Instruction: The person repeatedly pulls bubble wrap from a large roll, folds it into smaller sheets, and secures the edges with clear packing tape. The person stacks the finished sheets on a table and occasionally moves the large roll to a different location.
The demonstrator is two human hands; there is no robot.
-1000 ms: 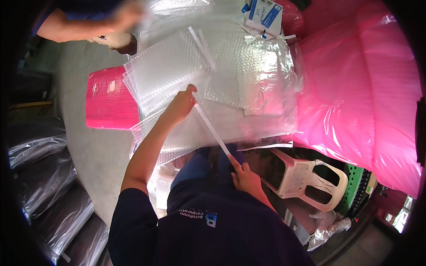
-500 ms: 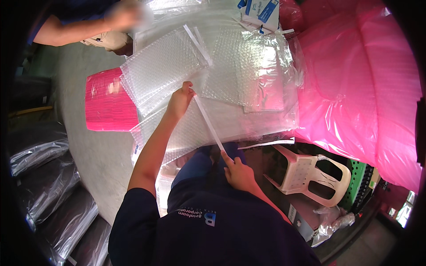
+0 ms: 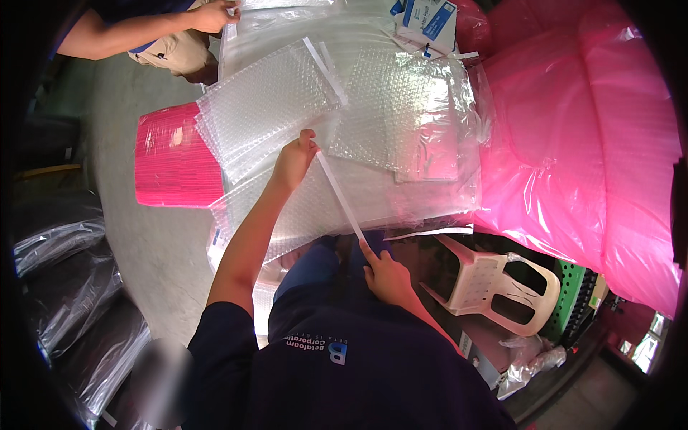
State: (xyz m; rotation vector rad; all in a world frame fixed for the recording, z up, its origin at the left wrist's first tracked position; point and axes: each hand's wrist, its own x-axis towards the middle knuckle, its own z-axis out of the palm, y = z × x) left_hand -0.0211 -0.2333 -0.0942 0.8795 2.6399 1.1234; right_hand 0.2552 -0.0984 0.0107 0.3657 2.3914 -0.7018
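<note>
Left hand (image 3: 294, 163), right hand (image 3: 388, 278) and strip (image 3: 340, 193) shifted slightly forward since second ago. White strip runs straight between hands along bag (image 3: 308, 215) edge. Left fingers curled at far end; right forefinger extended, touching near end. Whether either pinches, cannot tell. Bag partly beneath left forearm.

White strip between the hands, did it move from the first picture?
Yes, a little: the white strip shifted slightly away from the body, with the left hand and right hand at its ends. Nothing was visibly let go. The pink stack and pale chair stayed put.
</note>
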